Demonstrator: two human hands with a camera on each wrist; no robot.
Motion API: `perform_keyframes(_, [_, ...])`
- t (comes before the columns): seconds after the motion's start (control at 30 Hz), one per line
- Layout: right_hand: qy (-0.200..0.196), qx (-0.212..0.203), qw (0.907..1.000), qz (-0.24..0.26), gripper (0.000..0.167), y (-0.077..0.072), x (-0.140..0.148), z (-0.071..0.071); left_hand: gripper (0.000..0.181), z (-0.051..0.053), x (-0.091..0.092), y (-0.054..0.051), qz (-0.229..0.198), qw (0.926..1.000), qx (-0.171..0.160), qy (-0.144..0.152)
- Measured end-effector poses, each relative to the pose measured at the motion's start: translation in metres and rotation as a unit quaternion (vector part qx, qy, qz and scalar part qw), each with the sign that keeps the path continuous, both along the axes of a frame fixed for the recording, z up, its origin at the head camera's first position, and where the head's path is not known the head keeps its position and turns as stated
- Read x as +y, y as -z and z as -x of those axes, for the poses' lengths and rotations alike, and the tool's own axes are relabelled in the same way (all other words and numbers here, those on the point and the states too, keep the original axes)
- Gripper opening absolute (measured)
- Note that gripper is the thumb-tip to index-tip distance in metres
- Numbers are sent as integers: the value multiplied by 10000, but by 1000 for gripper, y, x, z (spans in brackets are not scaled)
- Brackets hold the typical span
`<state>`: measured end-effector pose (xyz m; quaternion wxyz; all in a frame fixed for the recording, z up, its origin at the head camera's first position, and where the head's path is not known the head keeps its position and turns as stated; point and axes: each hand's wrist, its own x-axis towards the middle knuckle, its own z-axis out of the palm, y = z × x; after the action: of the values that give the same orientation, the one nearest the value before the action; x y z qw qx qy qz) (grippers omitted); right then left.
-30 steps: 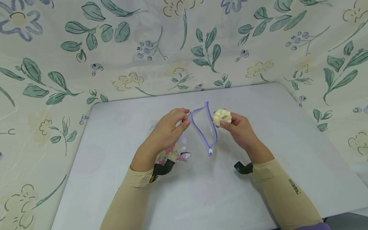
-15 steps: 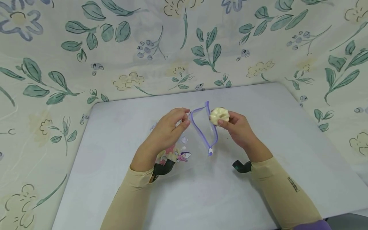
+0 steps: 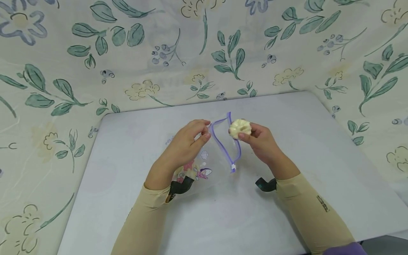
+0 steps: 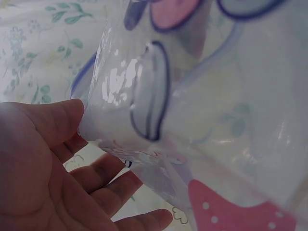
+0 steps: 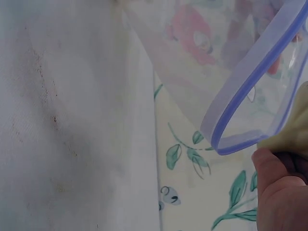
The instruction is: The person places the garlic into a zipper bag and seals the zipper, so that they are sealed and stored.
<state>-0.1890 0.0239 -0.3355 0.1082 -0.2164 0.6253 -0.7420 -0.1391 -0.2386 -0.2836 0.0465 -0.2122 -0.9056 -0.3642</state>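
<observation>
My left hand (image 3: pixel 188 143) pinches the upper edge of a clear zip bag (image 3: pixel 223 149) between thumb and fingers; the other fingers spread loosely below it in the left wrist view. The bag has a purple zip rim, a white slider (image 3: pixel 233 166) and sea-animal prints such as a pink starfish (image 4: pixel 236 211). Its mouth gapes toward the right. My right hand (image 3: pixel 267 145) grips a pale yellow, round, lobed piece (image 3: pixel 239 128) with a dark purple underside, thumb on its face. In the head view the piece overlaps the mouth's right rim. The right wrist view shows only part of it.
A white tabletop (image 3: pixel 242 219) lies under both hands. Behind it hangs a cloth (image 3: pixel 191 42) printed with leaves and flowers. Black straps (image 3: pixel 181 186) sit at both wrists.
My right hand has moved left with the pale lobed piece, from beside the bag's right rim to overlapping it. My left hand and the bag look unmoved.
</observation>
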Motion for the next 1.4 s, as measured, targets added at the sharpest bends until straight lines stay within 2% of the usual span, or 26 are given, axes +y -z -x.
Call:
perform_keyframes(0.43, [65, -70, 9997, -202, 46, -3, -5, -2, 18, 0, -1, 0, -51, 10000, 39, 30])
perform_keyframes(0.6, [22, 84, 9997, -239, 49, -5, -6, -4, 17, 0, 0, 0, -68, 9999, 62, 51])
perform_keyframes(0.77, [-178, 198, 9996, -90, 55, -5, -8, -5, 17, 0, 0, 0, -55, 9999, 68, 58])
perform_keyframes(1.0, [-158, 109, 9996, -224, 67, -7, -9, -7, 17, 0, 1, 0, -53, 10000, 35, 43])
perform_keyframes(1.2, [-120, 300, 9993, -162, 55, -10, -8, -10, 19, 0, 0, 0, -133, 9999, 15, 73])
perform_keyframes(1.4, [-39, 517, 9986, 128, 48, -13, -7, -14, 20, 0, 0, -1, -183, 9997, 75, 105])
